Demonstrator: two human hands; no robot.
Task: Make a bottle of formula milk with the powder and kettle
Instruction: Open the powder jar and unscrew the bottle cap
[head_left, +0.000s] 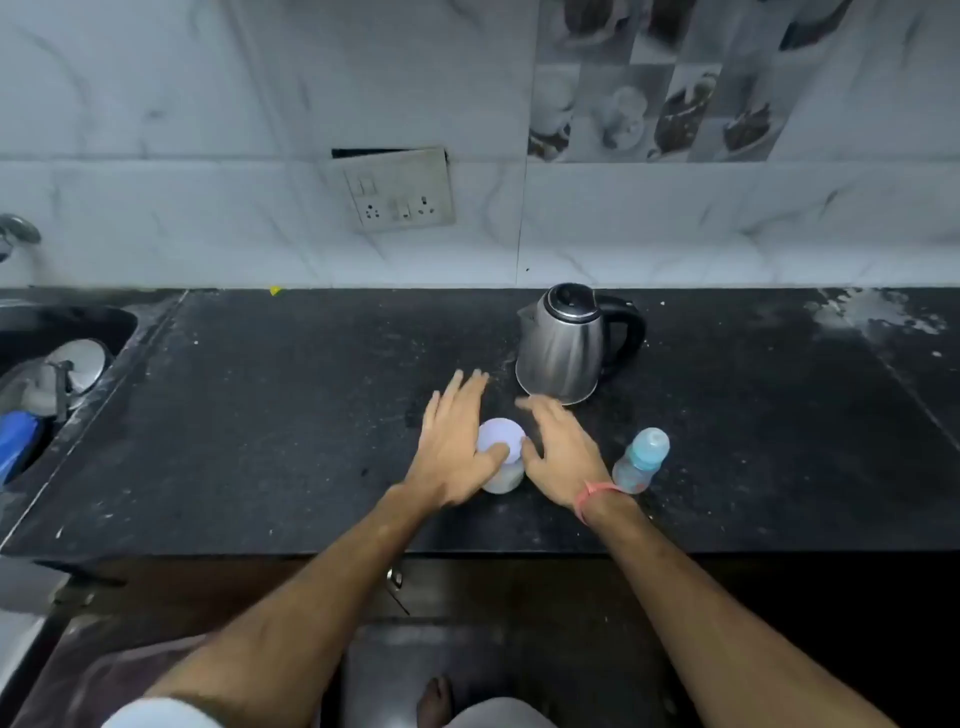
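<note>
A small clear jar of white powder with a pale lilac lid (500, 437) stands on the black counter (291, 415). My left hand (456, 441) is on its left side, fingers spread, thumb resting on the lid's edge. My right hand (558, 452) hovers at its right side, fingers apart and blurred, thumb near the lid. A steel kettle (563, 345) with a black handle stands just behind my hands, lid closed. A clear baby bottle with a blue collar and cap (641, 460) stands to the right of my right wrist.
A sink (62, 332) with steel dishes and something blue lies at the left end. A wall socket plate (397, 189) is on the tiled wall behind. White residue marks the counter's back right corner (878, 312). A cabinet handle (395, 579) sits below the counter edge.
</note>
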